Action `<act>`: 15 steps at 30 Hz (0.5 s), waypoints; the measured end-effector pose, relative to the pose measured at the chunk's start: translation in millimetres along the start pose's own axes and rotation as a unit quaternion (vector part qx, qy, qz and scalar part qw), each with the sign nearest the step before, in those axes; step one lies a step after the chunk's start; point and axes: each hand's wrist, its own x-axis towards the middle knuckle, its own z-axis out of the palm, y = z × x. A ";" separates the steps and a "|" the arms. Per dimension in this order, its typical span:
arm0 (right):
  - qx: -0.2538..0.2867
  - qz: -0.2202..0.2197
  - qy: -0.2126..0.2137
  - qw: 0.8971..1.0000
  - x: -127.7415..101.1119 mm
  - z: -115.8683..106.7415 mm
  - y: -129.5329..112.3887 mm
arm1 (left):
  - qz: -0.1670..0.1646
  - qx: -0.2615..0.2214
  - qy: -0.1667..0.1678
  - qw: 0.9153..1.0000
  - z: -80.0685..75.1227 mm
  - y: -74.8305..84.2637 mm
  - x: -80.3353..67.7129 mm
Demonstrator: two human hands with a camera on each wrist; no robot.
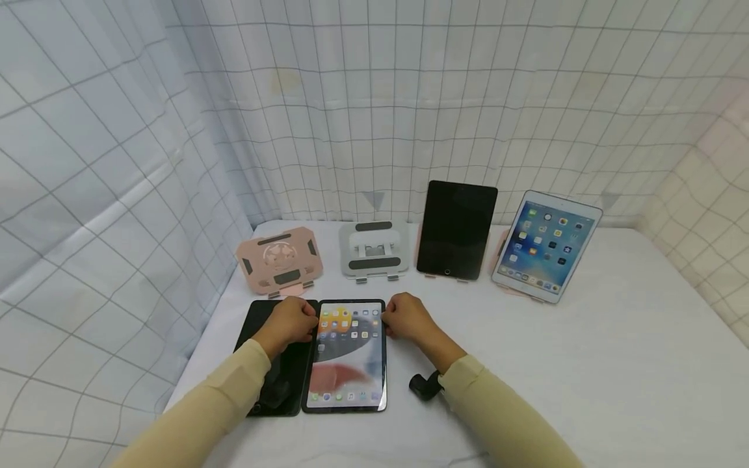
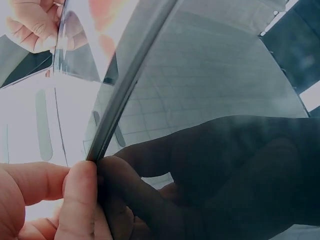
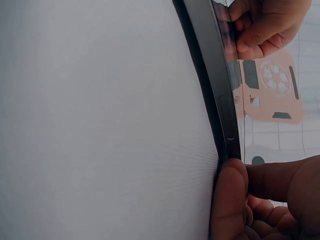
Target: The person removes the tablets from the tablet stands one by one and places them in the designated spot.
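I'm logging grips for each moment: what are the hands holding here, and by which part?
Both hold the lit tablet by its long side edges near the top: the left hand pinches the left edge, the right hand the right edge.

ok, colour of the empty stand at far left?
Pink with dark grey pads: the stand, clearest in the head view.

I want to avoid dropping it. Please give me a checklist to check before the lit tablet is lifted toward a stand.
1. Left hand grips the lit tablet at its left edge: ok.
2. Right hand grips its right edge: ok.
3. Grey stand is free: ok.
4. Pink stand is free: ok.
5. Grip firmness: cannot tell.
6. Dark tablet beside it lies apart: cannot tell.
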 end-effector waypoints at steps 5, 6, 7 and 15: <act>-0.006 0.002 -0.003 1.000 0.0 0.7 -1.0 | -0.002 0.001 -0.001 1.000 0.4 1.3 -0.2; -0.006 0.003 -0.004 1.000 0.0 0.8 -1.2 | -0.003 0.003 -0.001 1.000 0.4 1.7 -0.4; -0.007 0.002 -0.003 1.000 0.0 0.9 -1.2 | -0.004 0.006 0.000 1.000 0.5 2.0 -0.4; -0.023 -0.006 0.001 1.000 -0.8 -0.5 -3.2 | 0.004 0.022 0.011 1.000 1.8 1.2 1.4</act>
